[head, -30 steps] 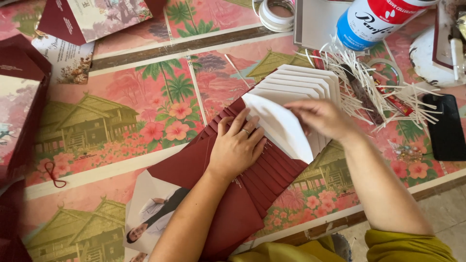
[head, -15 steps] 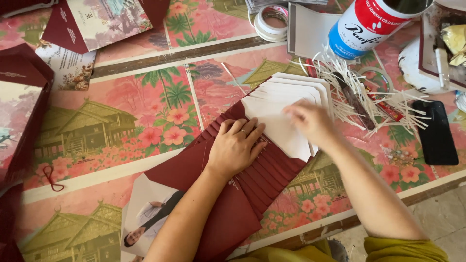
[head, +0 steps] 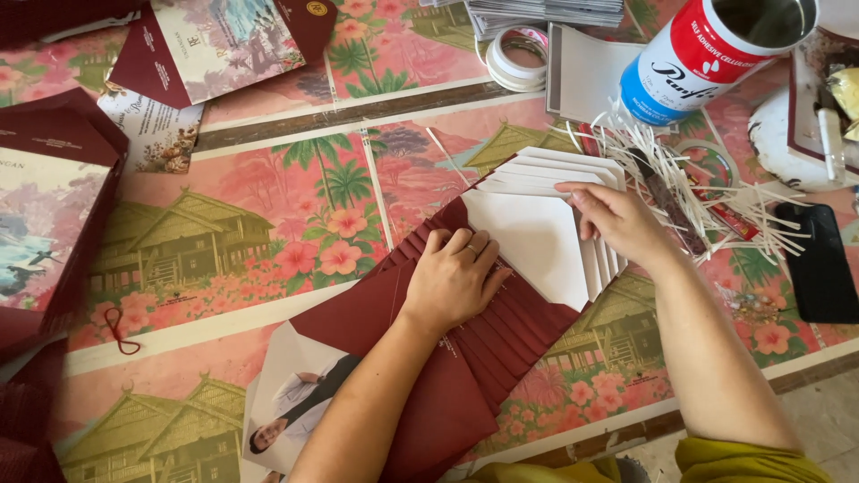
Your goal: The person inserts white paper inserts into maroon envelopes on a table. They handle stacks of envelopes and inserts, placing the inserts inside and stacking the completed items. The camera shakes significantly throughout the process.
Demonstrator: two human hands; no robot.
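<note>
A: Fanned stack of maroon envelopes [head: 465,358] on the floral table [head: 268,224] — staggered, it seems, so every white flap [head: 537,233] is exposed.

B: Left hand [head: 452,277] lies flat, open, pinning the stack. Right hand [head: 613,219] — fingers loosely curled over the flaps' far edge, gripping nothing clearly.

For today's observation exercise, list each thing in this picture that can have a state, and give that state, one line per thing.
left hand: flat, pressing on the maroon envelopes
right hand: fingers on the white flaps
maroon envelopes: fanned in an overlapping stack, flaps open
white flaps: unfolded, pointing away from the person
can: lying tilted, mouth open
tape roll: lying flat
black phone: screen dark
paper strips: loose, scattered
</note>
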